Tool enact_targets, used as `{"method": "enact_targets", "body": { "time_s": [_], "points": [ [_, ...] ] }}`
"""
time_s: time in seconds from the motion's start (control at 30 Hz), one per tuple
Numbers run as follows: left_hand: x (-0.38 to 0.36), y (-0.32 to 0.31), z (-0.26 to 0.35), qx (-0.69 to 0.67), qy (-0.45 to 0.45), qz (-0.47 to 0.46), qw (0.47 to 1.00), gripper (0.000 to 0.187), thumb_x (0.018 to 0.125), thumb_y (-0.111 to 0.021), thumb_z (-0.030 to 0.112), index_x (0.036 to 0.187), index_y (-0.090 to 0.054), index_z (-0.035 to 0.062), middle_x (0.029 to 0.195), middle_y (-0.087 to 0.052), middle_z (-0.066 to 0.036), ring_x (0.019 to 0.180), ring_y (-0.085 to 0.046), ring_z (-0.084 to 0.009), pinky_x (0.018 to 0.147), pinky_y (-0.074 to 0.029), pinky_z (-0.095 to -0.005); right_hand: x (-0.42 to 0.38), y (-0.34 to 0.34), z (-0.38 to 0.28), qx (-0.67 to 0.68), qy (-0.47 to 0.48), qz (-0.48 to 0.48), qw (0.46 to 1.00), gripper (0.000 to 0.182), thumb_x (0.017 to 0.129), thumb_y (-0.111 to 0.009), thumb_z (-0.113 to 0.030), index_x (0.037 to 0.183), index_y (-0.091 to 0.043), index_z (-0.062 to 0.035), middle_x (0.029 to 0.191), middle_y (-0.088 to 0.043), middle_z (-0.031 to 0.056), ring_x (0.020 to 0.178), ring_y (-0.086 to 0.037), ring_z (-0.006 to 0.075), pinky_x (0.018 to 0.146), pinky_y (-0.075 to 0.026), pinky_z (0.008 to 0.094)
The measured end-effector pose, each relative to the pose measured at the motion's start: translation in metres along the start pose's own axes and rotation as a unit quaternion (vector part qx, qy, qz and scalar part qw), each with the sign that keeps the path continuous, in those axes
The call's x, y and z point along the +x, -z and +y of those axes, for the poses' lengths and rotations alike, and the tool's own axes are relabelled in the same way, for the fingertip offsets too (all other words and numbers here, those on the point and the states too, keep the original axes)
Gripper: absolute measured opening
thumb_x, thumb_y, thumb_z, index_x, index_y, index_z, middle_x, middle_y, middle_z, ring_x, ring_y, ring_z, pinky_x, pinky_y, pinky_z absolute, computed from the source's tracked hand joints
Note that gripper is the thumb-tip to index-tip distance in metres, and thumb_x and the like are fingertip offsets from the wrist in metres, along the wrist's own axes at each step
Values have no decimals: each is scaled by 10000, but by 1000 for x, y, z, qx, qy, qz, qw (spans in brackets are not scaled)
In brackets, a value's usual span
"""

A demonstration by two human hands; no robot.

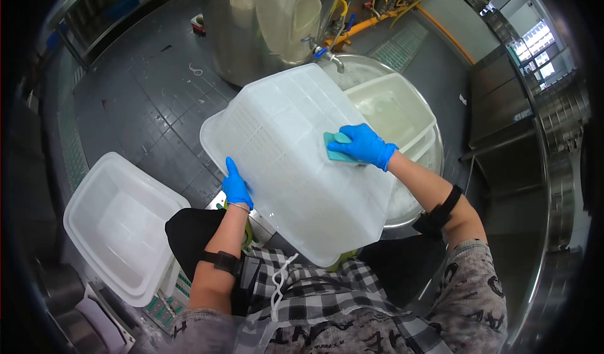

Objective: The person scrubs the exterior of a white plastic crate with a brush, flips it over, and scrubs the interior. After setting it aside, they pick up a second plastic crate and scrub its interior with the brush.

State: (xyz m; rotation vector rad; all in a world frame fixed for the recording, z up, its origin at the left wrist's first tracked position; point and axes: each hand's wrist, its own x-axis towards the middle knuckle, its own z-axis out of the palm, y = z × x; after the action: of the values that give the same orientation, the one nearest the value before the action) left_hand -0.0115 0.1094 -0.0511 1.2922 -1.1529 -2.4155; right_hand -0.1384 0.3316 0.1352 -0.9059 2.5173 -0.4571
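A large white plastic tub (302, 159) is tilted over my lap, its underside and one side facing up. My right hand (365, 145), in a blue glove, presses a green sponge (338, 155) against the tub's outer surface. On the tub's left side rests my left hand (236, 184), also blue-gloved, with the thumb up and the other fingers partly hidden; it steadies the tub. Behind the tub stands a wide round metal basin (434, 184) with suds, and a cream plastic tub (393, 105) lies in it.
Another white tub (116, 222) stands at the left on a green and white grating. A metal tap (330, 57) projects over the basin from a large steel vat (251, 27). Orange pipes (358, 28) run behind. Steel counters line the right, and the tiled floor (145, 102) looks wet.
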Motion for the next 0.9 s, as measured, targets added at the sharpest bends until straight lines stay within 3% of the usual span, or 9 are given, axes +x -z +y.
{"method": "enact_targets", "body": {
  "time_s": [0.1,0.23,0.4,0.43,0.53,0.67,0.77,0.83,0.9],
  "points": [
    [-5,-6,3,16,-26,32,999,641,779,-453,536,1004,-507,-62,889,-567,-119,739,-558,-208,651,-474,-324,31,-5,-26,-31,107,58,992,465,738,-491,-516,831,-568,-67,781,-584,178,708,-566,330,654,-439,380],
    [-3,-6,-3,15,-47,62,997,643,778,-457,536,1012,-505,-61,899,-565,-117,752,-554,-207,663,-468,-325,114,10,-70,-40,122,135,982,504,711,-493,-546,876,-586,-80,858,-587,159,813,-558,326,700,-444,384],
    [-12,-10,1,18,-56,40,997,650,779,-451,537,1036,-497,-58,928,-562,-124,777,-553,-213,698,-461,-331,141,19,-95,-38,92,162,982,505,717,-485,-543,859,-586,-69,874,-585,164,828,-551,337,713,-437,388],
    [-7,-8,0,5,-44,40,998,658,779,-445,543,1040,-496,-59,935,-562,-126,785,-554,-217,704,-461,-332,129,14,-90,-26,133,150,979,523,715,-476,-557,866,-583,-68,867,-585,166,823,-552,338,715,-436,387],
    [5,-2,-3,-4,-29,42,999,674,779,-433,553,1040,-497,-64,945,-560,-130,798,-556,-223,713,-461,-334,61,-3,-53,-14,94,85,992,513,723,-467,-549,851,-571,-63,833,-588,166,780,-557,341,696,-434,383],
    [4,-2,-3,-22,-14,26,999,684,780,-424,556,1029,-502,-77,949,-560,-129,807,-555,-230,717,-461,-332,-22,-30,37,-32,1,51,998,434,720,-514,-507,842,-580,-96,776,-594,150,729,-570,321,667,-443,373],
    [7,1,-5,-7,-15,32,999,674,785,-421,549,1029,-503,-74,948,-561,-124,804,-555,-229,719,-459,-329,-33,-24,106,-75,-71,82,991,439,719,-507,-521,856,-587,-111,770,-596,143,722,-574,312,665,-450,362],
    [13,2,-8,3,-27,29,999,672,787,-414,552,1028,-507,-68,948,-561,-120,800,-555,-228,721,-458,-327,-28,-12,121,-168,-149,36,974,437,720,-500,-530,871,-591,-130,767,-599,136,715,-579,300,660,-456,357],
    [14,2,-6,16,-35,28,999,669,789,-407,555,1027,-510,-62,948,-561,-117,797,-555,-227,723,-457,-325,-11,-13,102,-148,-41,58,986,433,721,-493,-535,855,-590,-134,761,-599,135,709,-581,293,646,-455,358]
  ]
}}
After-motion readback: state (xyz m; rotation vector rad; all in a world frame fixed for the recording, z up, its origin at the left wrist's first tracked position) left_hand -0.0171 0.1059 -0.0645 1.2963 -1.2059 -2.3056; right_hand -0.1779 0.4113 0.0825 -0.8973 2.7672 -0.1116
